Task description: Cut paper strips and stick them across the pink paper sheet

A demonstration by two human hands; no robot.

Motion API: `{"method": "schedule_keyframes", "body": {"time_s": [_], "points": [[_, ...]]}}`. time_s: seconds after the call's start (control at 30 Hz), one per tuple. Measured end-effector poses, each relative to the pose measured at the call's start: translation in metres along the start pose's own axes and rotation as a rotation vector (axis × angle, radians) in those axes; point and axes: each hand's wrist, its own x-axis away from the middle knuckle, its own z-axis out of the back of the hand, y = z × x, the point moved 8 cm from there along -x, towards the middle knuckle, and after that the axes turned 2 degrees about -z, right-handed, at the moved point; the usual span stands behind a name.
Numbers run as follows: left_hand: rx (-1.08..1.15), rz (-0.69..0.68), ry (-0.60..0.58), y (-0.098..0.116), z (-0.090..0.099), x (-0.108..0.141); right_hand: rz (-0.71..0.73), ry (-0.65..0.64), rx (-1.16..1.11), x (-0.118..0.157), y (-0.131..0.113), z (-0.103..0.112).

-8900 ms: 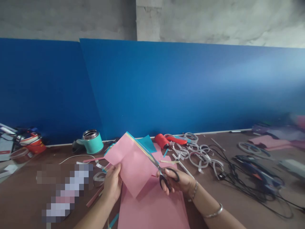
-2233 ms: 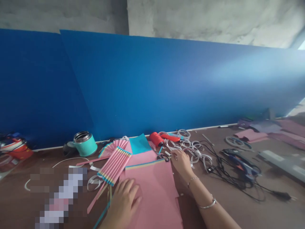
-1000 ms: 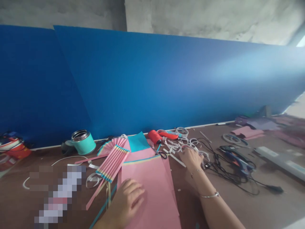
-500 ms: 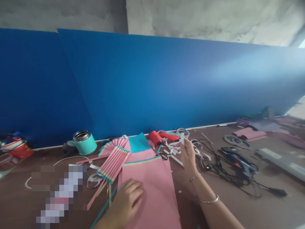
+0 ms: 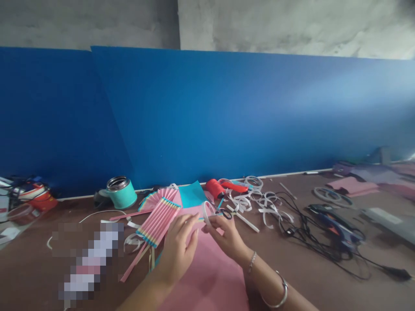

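Over the pink paper sheet (image 5: 214, 272), my right hand (image 5: 228, 242) grips a thin roll of white tape (image 5: 205, 211), held upright as a ring. My left hand (image 5: 177, 246) is just left of it, fingers stretched out and thumb apart, with nothing visibly in it. Scissors (image 5: 226, 214) with dark handles lie just behind the right hand, partly hidden by it. To the left of my left hand rests a pleated pink paper (image 5: 158, 221) with blue and yellow edges. A blue paper piece (image 5: 191, 194) lies behind the hands.
Red thread spool (image 5: 214, 188) and curled white strips (image 5: 241, 202) lie at the back. At right are a glue gun (image 5: 337, 229) with a tangled black cable (image 5: 304, 242) and a grey bar (image 5: 389, 220). A turquoise flask (image 5: 122, 193) stands at back left.
My right hand has come left and down with the white tape roll, over the pink sheet. My left hand has lifted off the sheet and moved up toward the roll. The view has shifted slightly.
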Motion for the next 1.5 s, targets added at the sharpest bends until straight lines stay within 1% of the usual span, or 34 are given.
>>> {"method": "schedule_keyframes", "body": {"time_s": [0.17,0.3,0.43,0.6,0.7,0.77,0.8,0.93,1.03,1.17,1.33,1.5], "points": [[-0.039,-0.077,0.018,0.005,-0.018,0.003,0.047,-0.044,0.047,0.002,-0.005,-0.012],[0.016,-0.068,0.095,0.000,-0.019,0.008,0.045,-0.079,0.050,0.004,-0.002,-0.016],[0.111,0.050,0.101,-0.013,-0.018,0.008,0.047,-0.112,0.042,0.004,-0.003,-0.018],[0.229,0.191,0.083,-0.023,-0.010,0.001,0.060,-0.049,0.320,0.001,0.000,-0.012],[0.304,0.313,0.041,-0.029,-0.007,-0.002,0.066,-0.040,0.396,-0.002,0.000,-0.007],[0.330,0.381,0.029,-0.034,-0.004,-0.002,0.084,-0.061,0.371,-0.003,-0.002,-0.004],[0.335,0.405,0.041,-0.038,0.000,-0.002,0.090,-0.077,0.347,-0.003,-0.002,-0.002],[0.355,0.478,0.172,-0.060,0.018,-0.003,0.052,-0.100,0.277,-0.005,0.002,0.010],[0.458,0.530,0.238,-0.074,0.024,-0.004,0.020,-0.098,0.237,-0.007,0.008,0.018],[0.524,0.572,0.272,-0.079,0.025,-0.003,-0.001,-0.098,0.179,-0.009,0.014,0.023],[0.560,0.594,0.286,-0.088,0.024,-0.002,-0.083,-0.095,0.098,-0.010,0.027,0.030],[0.611,0.637,0.262,-0.098,0.021,-0.003,-0.096,-0.102,0.096,-0.011,0.031,0.036]]}}
